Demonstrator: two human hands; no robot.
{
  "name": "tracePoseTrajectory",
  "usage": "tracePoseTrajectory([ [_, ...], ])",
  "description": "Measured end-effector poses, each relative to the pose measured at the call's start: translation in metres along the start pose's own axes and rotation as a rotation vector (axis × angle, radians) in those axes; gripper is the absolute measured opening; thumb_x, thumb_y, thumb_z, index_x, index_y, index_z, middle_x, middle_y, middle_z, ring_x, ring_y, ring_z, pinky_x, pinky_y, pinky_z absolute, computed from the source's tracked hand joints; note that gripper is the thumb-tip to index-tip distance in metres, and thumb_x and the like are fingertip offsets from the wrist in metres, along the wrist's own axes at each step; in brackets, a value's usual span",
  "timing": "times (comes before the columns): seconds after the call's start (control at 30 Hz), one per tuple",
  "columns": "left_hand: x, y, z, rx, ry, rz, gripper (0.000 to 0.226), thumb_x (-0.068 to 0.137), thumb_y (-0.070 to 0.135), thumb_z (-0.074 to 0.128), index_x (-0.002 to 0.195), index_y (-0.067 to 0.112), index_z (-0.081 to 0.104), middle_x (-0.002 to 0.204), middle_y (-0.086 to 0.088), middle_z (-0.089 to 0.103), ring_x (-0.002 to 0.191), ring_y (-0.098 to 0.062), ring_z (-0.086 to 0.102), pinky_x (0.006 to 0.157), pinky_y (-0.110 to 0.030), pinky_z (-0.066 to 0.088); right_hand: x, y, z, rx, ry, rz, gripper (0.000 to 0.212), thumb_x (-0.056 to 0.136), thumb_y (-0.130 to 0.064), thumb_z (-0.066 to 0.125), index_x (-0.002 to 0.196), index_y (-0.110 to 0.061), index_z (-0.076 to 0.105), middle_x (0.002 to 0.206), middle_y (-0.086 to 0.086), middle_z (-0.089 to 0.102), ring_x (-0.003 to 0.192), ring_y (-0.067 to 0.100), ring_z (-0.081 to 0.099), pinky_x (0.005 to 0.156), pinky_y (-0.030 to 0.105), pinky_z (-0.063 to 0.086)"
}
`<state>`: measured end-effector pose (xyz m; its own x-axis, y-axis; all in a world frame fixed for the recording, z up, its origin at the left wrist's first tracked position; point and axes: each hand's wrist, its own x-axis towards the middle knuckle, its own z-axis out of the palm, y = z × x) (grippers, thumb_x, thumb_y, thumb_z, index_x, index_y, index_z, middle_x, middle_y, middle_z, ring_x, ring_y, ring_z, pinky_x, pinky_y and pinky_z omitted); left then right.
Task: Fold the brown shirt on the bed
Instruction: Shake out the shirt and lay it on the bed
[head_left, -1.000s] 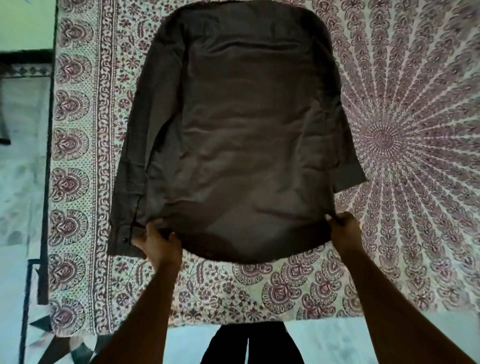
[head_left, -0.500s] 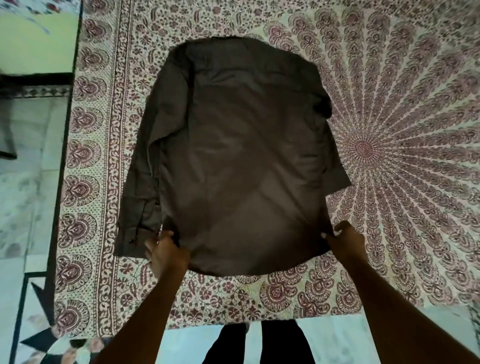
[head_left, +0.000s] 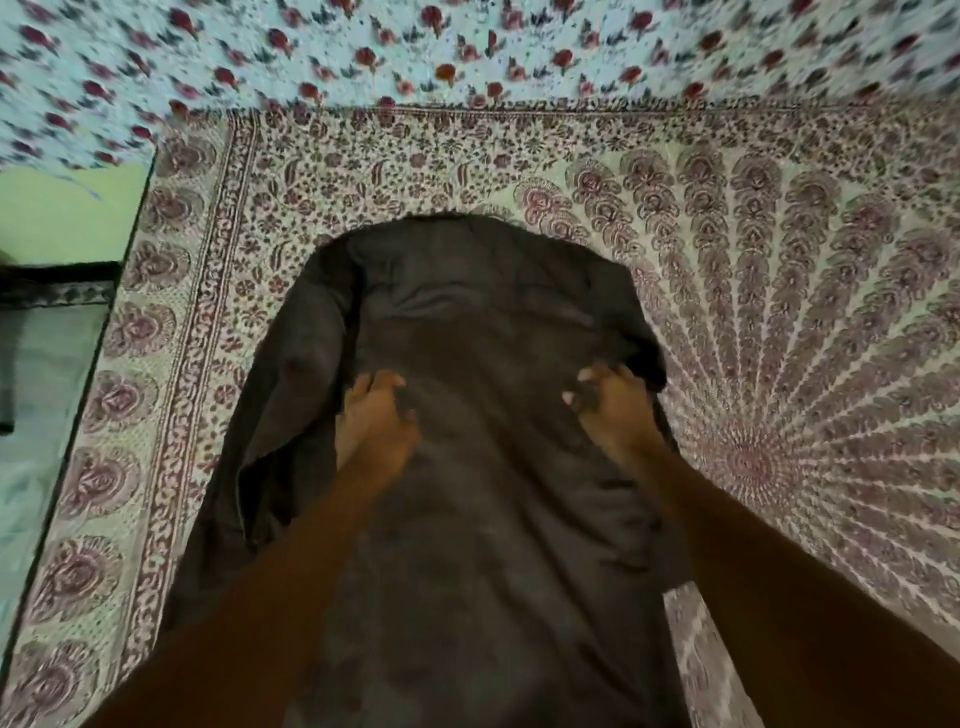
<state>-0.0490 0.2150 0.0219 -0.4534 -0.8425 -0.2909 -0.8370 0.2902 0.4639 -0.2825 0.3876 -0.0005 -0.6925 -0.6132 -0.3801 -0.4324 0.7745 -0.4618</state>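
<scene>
The brown shirt (head_left: 493, 519) is spread lengthwise on the bed, over a patterned bedspread (head_left: 171, 415) that is seen at its left. The left hand (head_left: 376, 426) is laid flat on the cloth left of the middle, fingers loosely spread and pressed down, with nothing pinched. Further right, the right hand (head_left: 618, 410) is set at the shirt's right edge, its fingers curled into a bunched fold of fabric, which is gripped there.

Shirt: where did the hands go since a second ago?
Both hands let go of the shirt's bottom edge and moved up it. The left hand now lies spread on it; the right hand curls at its right edge, grip unclear. The shirt stays on the bed.
</scene>
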Motion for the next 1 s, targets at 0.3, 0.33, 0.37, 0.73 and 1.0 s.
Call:
tracePoseTrajectory([
  [0.3, 0.183, 0.025, -0.016, 0.143, 0.173, 0.026, 0.065, 0.092, 0.017, 0.062, 0.151, 0.009, 0.036, 0.16, -0.016, 0.032, 0.151, -0.036, 0.025, 0.118, -0.063, 0.023, 0.173, -0.067, -0.016, -0.2, 0.014, -0.187, 0.044, 0.099, -0.024, 0.055, 0.142, -0.021, 0.046, 0.151, 0.011, 0.033, 0.141, 0.04, 0.024, 0.109, 0.067, 0.032],
  [0.33, 0.204, 0.02, -0.02, 0.147, 0.171, 0.007, 0.067, 0.093, 0.017, 0.06, 0.153, 0.008, 0.032, 0.161, -0.018, 0.03, 0.152, -0.036, 0.022, 0.118, -0.062, 0.02, 0.19, -0.073, -0.017, -0.183, 0.024, -0.188, 0.051, 0.097, -0.019, 0.057, 0.146, -0.022, 0.042, 0.155, 0.01, 0.03, 0.144, 0.04, 0.02, 0.11, 0.068, 0.031],
  [0.37, 0.22, 0.016, -0.024, 0.139, 0.16, -0.015, 0.069, 0.091, 0.017, 0.061, 0.153, 0.008, 0.032, 0.16, -0.019, 0.031, 0.151, -0.037, 0.024, 0.118, -0.062, 0.02, 0.204, -0.079, -0.019, -0.177, 0.031, -0.186, 0.06, 0.094, -0.012, 0.058, 0.149, -0.023, 0.038, 0.159, 0.008, 0.028, 0.148, 0.038, 0.017, 0.111, 0.069, 0.029],
  [0.73, 0.202, -0.006, -0.015, 0.122, -0.12, 0.142, 0.059, 0.071, 0.031, 0.061, 0.128, 0.019, 0.065, 0.115, -0.016, 0.071, 0.116, -0.037, 0.062, 0.112, -0.055, 0.036, 0.202, -0.07, -0.011, -0.551, 0.036, -0.382, 0.022, 0.081, -0.016, 0.065, 0.102, -0.015, 0.066, 0.103, 0.011, 0.067, 0.105, 0.034, 0.063, 0.105, 0.049, 0.031],
  [1.0, 0.095, -0.021, -0.04, 0.116, -0.311, 0.287, 0.078, 0.072, 0.034, 0.053, 0.141, -0.003, 0.054, 0.148, -0.022, 0.047, 0.131, -0.042, 0.051, 0.11, -0.048, 0.043, 0.06, -0.009, -0.031, 0.044, -0.069, -0.31, 0.024, 0.087, -0.013, 0.058, 0.11, -0.005, 0.056, 0.099, 0.017, 0.065, 0.089, 0.038, 0.063, 0.078, 0.047, 0.055],
])
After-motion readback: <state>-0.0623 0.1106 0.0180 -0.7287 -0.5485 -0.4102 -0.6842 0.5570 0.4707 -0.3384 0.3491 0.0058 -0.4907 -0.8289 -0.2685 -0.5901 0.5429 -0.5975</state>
